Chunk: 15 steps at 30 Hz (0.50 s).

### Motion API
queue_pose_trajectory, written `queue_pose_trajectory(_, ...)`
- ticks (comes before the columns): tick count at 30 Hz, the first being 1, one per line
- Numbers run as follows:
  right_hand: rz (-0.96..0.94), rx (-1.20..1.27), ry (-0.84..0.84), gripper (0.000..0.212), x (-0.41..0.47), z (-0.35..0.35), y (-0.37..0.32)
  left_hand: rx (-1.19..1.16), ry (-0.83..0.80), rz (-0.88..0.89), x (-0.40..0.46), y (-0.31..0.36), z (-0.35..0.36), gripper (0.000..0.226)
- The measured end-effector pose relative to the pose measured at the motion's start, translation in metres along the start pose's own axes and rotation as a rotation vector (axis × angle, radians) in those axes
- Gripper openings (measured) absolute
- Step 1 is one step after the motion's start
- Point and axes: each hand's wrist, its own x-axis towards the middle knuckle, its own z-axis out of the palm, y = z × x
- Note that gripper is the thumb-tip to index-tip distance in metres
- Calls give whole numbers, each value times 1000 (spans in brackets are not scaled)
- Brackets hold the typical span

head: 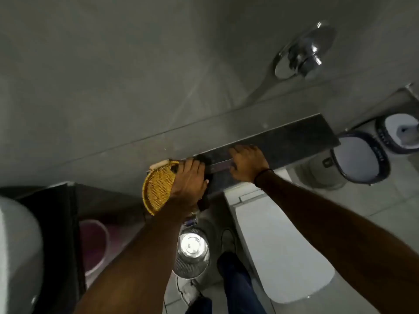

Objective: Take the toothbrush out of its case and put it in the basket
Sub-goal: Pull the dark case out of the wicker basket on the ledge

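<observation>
A slim, dark purplish toothbrush case (221, 167) lies lengthwise on the dark wall shelf (294, 137). My left hand (189, 180) grips its left end and my right hand (246, 164) grips its right end. A yellow woven basket (156, 189) sits at the left end of the shelf, partly under my left hand and jutting over the edge. The image is blurred, so I cannot tell whether the case is open. No toothbrush is visible.
Below the shelf are a white toilet (283, 250) with its lid down, a shiny steel bin (192, 252) and a pink bucket (93, 243). A white basin (18, 257) is at the left. A chrome flush plate (301, 53) is on the grey wall.
</observation>
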Motion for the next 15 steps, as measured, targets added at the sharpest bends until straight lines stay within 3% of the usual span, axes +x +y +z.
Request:
queue_pose_trajectory(5,-47,-41,-127,61,47,40,18,71,-101,-17,52,6,33,65)
queue_pose_trajectory(10,-85,-83,-186,41,60,58,22,144,-188,29,77,13,35,50)
queue_pose_trajectory(15,-36,-31,-168,41,49,55,30,-1,-134,27,73,15,25,45)
